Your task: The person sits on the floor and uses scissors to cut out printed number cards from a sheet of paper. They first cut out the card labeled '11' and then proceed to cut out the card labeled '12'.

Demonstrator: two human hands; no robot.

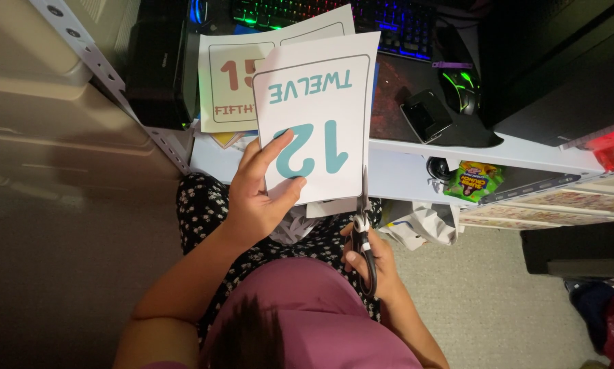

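There is one view only — a camera worn on the person's head, looking almost straight down. It is so steep that the person's own dark hair and pink top fill the bottom edge of the picture, and the lap lies directly below the lens. The view is close: the left hand [259, 198] and the right hand [372, 263] sit near the middle of the frame, with the forearms entering from below. The camera faces forward toward a white desk [402, 171], whose near edge crosses the middle, while the keyboard [334, 17] at the top edge is the farthest thing seen. Left and right, the floor falls away — dim and less clear. No second view shares the scene.
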